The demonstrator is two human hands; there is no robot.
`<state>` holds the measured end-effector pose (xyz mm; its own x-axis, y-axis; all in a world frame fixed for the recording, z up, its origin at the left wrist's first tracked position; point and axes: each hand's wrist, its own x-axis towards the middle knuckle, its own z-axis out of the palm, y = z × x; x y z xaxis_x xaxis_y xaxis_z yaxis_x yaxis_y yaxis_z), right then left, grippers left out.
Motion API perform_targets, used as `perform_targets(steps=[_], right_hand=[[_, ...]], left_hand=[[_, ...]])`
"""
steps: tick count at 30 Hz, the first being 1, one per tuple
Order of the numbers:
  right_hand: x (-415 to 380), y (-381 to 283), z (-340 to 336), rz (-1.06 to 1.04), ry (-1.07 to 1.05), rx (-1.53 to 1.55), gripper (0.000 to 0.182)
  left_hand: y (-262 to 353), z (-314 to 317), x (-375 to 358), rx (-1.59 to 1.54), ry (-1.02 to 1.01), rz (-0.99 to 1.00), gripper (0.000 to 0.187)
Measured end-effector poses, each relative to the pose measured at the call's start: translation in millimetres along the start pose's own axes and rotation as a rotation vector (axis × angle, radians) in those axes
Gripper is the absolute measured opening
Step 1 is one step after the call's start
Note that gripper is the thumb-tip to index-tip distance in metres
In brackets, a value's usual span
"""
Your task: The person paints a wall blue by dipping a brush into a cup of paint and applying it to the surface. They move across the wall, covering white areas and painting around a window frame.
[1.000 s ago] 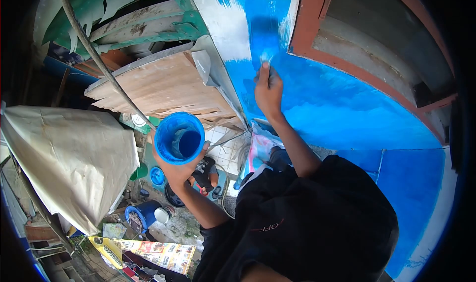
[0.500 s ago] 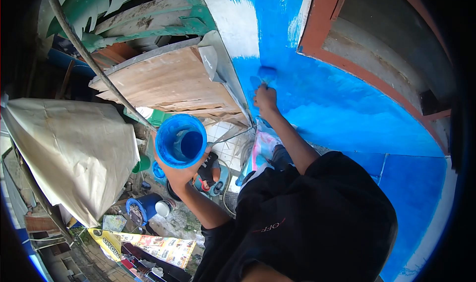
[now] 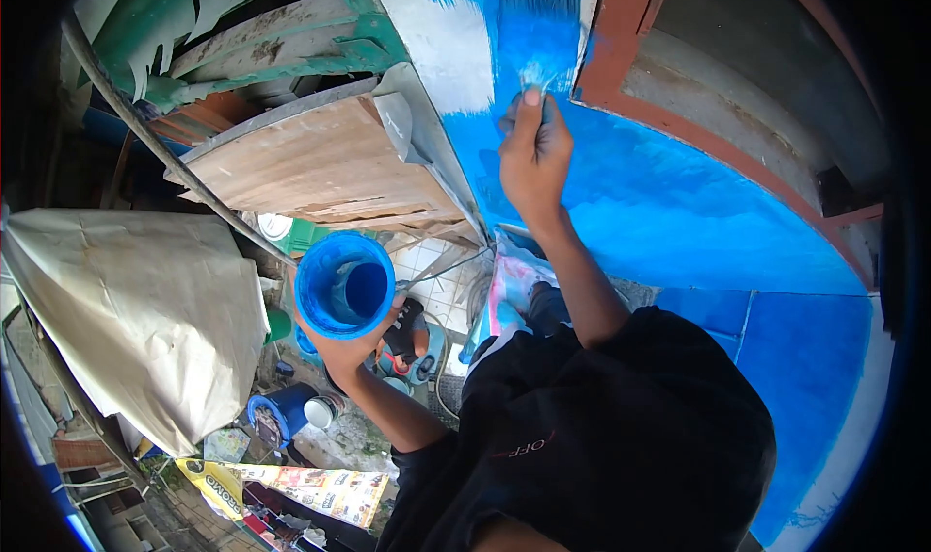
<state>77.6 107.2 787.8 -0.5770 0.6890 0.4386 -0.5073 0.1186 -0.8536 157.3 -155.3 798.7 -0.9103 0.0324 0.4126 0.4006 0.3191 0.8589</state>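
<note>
A blue-coated paint container (image 3: 312, 285) with blue paint inside is gripped from beneath and around its side by my left hand (image 3: 351, 350). My right hand (image 3: 536, 159) is closed on a wide paintbrush (image 3: 539, 43), its fingers near the base of the brush. Dark bristles point up the wall, beside the corner of a reddish-brown window frame (image 3: 606, 62). Fresh blue covers much of the wall (image 3: 659, 198), while a white patch (image 3: 436, 62) shows to the left of the brush.
A wooden panel (image 3: 320, 159) and a long pole (image 3: 160, 130) are at the left, above a beige sheet (image 3: 136, 309). Below are a blue bucket (image 3: 281, 411), a promo banner (image 3: 320, 489) and another person (image 3: 404, 337) on the ground.
My right hand and the brush have moved up the wall to beside the window frame corner. The container in my left hand sits slightly further left and lower in view.
</note>
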Motion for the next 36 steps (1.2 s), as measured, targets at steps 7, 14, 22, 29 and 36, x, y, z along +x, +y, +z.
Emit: perform_targets(steps=[7, 14, 22, 29, 36], right_hand=[[-6, 53, -38, 0.387, 0.023, -0.125, 0.052], [-86, 104, -88, 0.995, 0.007, -0.252, 0.046], [22, -86, -36, 0.015, -0.058, -0.247, 0.031], [51, -87, -42, -0.329, -0.067, -0.677, 0.020], [-74, 90, -142, 0.366, -0.436, -1.038, 0.020]], left_hand=[[7, 15, 8, -0.010, -0.042, 0.000, 0.064], [5, 7, 11, 0.023, -0.060, 0.021, 0.064], [1, 11, 9, -0.020, -0.008, 0.073, 0.060], [-9, 12, 2, 0.021, -0.088, -0.008, 0.084], [-5, 15, 5, 0.028, -0.074, 0.073, 0.086]])
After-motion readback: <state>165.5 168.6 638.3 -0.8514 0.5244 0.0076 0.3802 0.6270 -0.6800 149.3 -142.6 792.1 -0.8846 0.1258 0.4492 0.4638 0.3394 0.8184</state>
